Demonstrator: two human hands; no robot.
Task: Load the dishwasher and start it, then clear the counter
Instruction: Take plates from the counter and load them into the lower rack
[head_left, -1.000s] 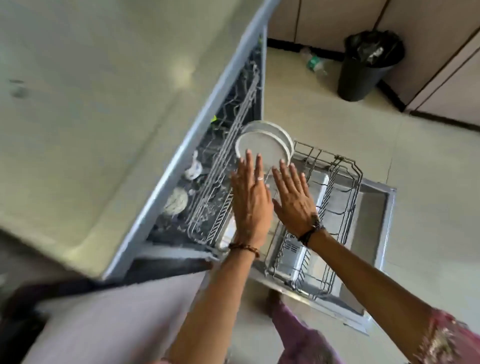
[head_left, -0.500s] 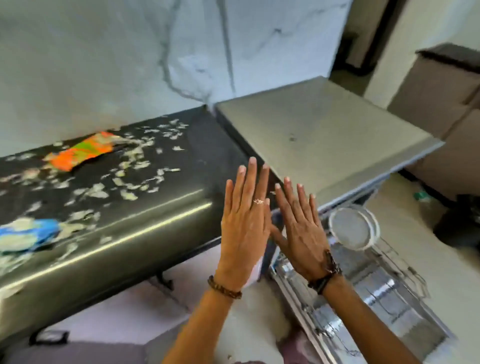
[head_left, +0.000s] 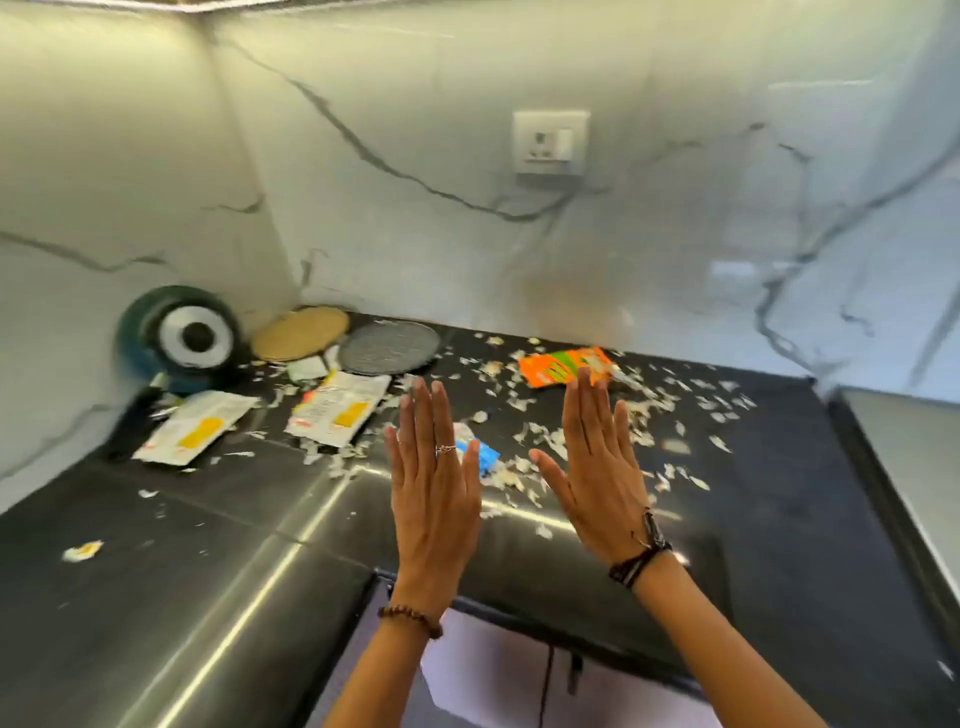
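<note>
Two bare hands hover flat above a black worktop (head_left: 156, 597), fingers straight and together, holding nothing. The left hand (head_left: 434, 488) is at 6 o'clock, the right hand (head_left: 602, 478) just beside it. An orange wrapper (head_left: 563, 366) lies at 12 o'clock from the right fingers, nearer that hand, its long side running left to right. A blue wrapper (head_left: 483, 454) sits between the hands. Paper scraps (head_left: 649, 410) litter the surface. White marble walls meet in a corner.

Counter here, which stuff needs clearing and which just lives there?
To clear: orange wrapper, blue wrapper, two white sachets, scattered peel scraps.

Just there: green pan against the wall, tan mat, grey mat, wall socket.
</note>
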